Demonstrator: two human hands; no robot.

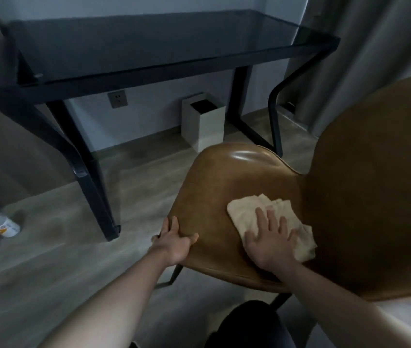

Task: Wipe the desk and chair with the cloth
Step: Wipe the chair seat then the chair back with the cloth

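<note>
Here the right hand [271, 243] presses the cream cloth [272, 219] flat on the brown chair [227, 182] seat, close to where the seat meets the backrest; its grip is released, fingers spread straight over the fabric. The left hand [174, 243] grasps the seat's near-left edge, thumb on top and fingers curled under, steadying it. To wipe well, I would keep the palm flat, sweep in overlapping passes from the backrest towards the front rim, and hold the left-hand brace so the chair does not swivel or slide. The dark glass counter [164, 43] stands well apart beyond. Bottles [3, 226] on the floor at left carry labels, too blurred to read.
</note>
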